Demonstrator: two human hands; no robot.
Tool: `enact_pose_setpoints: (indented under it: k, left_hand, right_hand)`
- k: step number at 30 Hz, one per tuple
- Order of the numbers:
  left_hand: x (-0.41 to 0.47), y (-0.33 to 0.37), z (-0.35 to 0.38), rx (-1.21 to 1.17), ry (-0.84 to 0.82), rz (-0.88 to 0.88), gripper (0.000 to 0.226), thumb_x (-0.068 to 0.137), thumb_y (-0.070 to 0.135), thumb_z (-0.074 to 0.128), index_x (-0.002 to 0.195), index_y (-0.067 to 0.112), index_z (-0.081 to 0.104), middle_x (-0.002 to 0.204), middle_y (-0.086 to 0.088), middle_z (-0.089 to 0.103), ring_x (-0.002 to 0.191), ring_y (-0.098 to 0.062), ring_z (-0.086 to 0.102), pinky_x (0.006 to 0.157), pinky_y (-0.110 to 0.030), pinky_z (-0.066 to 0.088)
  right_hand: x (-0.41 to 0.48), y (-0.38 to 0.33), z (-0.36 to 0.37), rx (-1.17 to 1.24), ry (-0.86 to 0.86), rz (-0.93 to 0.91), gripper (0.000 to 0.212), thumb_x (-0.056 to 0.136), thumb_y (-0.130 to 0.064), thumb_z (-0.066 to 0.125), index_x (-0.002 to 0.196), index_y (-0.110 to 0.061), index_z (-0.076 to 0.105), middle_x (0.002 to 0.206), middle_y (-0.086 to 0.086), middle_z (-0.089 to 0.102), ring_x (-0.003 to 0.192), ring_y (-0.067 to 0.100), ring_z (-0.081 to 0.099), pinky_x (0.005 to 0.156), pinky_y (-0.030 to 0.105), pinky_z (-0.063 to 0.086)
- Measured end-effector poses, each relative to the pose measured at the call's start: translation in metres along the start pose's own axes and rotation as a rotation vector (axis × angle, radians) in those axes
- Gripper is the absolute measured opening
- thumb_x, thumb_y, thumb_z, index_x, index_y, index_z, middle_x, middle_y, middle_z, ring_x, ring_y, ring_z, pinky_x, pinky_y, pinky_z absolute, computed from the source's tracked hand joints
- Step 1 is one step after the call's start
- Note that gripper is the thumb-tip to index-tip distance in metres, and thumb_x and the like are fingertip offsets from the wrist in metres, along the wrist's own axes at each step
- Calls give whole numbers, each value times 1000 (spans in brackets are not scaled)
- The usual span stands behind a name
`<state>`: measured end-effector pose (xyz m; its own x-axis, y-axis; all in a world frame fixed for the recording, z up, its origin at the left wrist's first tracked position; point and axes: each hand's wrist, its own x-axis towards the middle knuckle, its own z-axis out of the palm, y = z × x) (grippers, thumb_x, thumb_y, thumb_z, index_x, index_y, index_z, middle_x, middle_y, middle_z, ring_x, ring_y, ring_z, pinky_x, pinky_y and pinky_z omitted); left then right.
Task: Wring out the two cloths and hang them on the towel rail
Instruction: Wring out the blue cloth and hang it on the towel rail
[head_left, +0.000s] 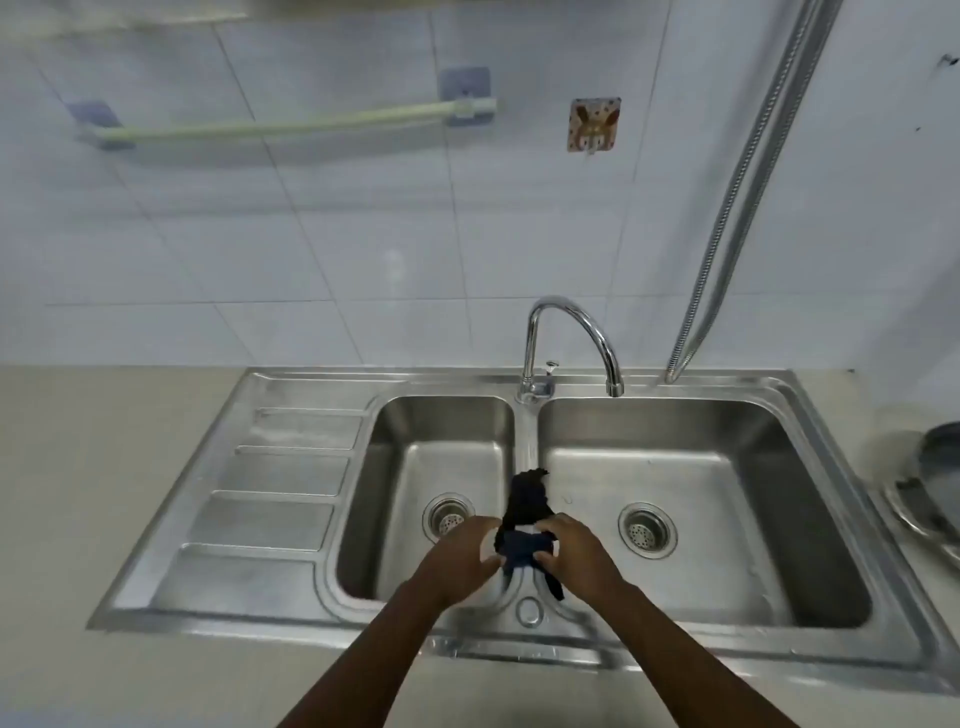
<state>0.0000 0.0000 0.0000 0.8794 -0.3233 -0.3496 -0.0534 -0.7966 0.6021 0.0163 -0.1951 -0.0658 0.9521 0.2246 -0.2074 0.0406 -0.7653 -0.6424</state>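
Both forearms reach in from six o'clock; left hand (462, 553) and right hand (576, 553) clamp one dark cloth (524, 519) over the sink divider (525, 441), its long axis toward twelve. Towel rail (270, 124) lies at ten o'clock, nearer the left hand.

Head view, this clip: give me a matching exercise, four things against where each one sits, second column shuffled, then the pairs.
Things:
1. dark cloth
2. towel rail
3. tap
4. hose

Places:
A. on the wall at upper left, bare
B. down the wall at the right
C. behind the divider between the two basins
D. held in both hands over the divider

Pairs: 1-D, 2-A, 3-C, 4-B
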Motion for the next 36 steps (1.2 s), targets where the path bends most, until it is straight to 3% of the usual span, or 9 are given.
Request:
enact_pose_setpoints:
  k: [6, 12, 16, 20, 24, 27, 29, 31, 36]
  left_hand:
    - [4, -35, 0, 23, -4, -63, 55, 92, 32, 59, 143, 21, 38, 149, 3, 43, 136, -10, 38, 105, -14, 22]
    - [8, -60, -8, -19, 9, -4, 57, 91, 33, 61, 143, 23, 39, 149, 4, 42, 136, -9, 38, 106, -15, 23]
    - [11, -58, -18, -115, 10, 53, 66, 87, 34, 67, 144, 22, 36, 149, 3, 41, 135, -10, 38, 108, -19, 28]
    - [15, -46, -31, -312, -15, 112, 99, 70, 44, 81, 149, 27, 23, 152, 11, 33, 138, -6, 33, 113, -28, 31]
    - [22, -38, -51, -531, -9, 190, 107, 63, 39, 88, 147, 33, 22, 144, 15, 45, 130, -2, 46, 105, -30, 45]
    - [25, -38, -73, -586, 22, 180, 81, 70, 34, 82, 138, 29, 40, 134, 7, 57, 120, -9, 57, 101, -36, 49]
    - [24, -39, -90, -522, 48, 158, 48, 77, 35, 69, 122, 20, 56, 113, -7, 68, 97, -17, 65, 88, -41, 53]
    - [23, -42, -104, -474, 39, 140, 31, 82, 28, 63, 110, 14, 61, 93, -19, 69, 76, -21, 62, 76, -44, 53]
    - [19, -52, -136, -483, -122, 88, 15, 91, 16, 59, 106, 16, 60, 81, -2, 65, 69, -13, 62, 74, -33, 53]
  right_hand:
    - [13, -12, 32, -85, -46, 72, 48, 78, -17, 69, 124, -17, 57, 124, 7, 50, 110, 24, 52, 99, 28, 42]
    - [24, -17, 27, -58, -22, 132, 33, 72, 8, 52, 90, -16, 65, 92, 1, 48, 86, 23, 55, 68, 13, 38]
    - [23, -48, -6, 24, 63, 67, 36, 66, 7, 58, 75, -27, 61, 85, -4, 51, 75, 13, 54, 68, 19, 40]
    - [21, -100, -40, 184, 160, 31, 31, 66, 4, 63, 80, -24, 64, 88, -5, 56, 78, 5, 56, 68, 8, 41]
    - [17, -146, -65, 457, 225, 27, 25, 71, 3, 61, 84, -19, 64, 95, 9, 63, 83, 23, 64, 68, 28, 52]
    - [15, -164, -75, 680, 220, 44, 25, 74, 1, 59, 85, -21, 64, 92, 16, 64, 84, 30, 65, 78, 47, 56]
    - [16, -171, -78, 776, 227, 62, 25, 77, 2, 60, 85, -21, 64, 96, 21, 61, 87, 34, 64, 82, 52, 55]
    - [18, -174, -79, 856, 228, 91, 22, 80, 5, 58, 87, -16, 62, 96, 20, 56, 88, 33, 61, 79, 49, 57]
    - [26, -166, -77, 805, 242, 266, 11, 82, -1, 61, 90, -7, 57, 90, 11, 58, 78, 21, 62, 63, 32, 56]
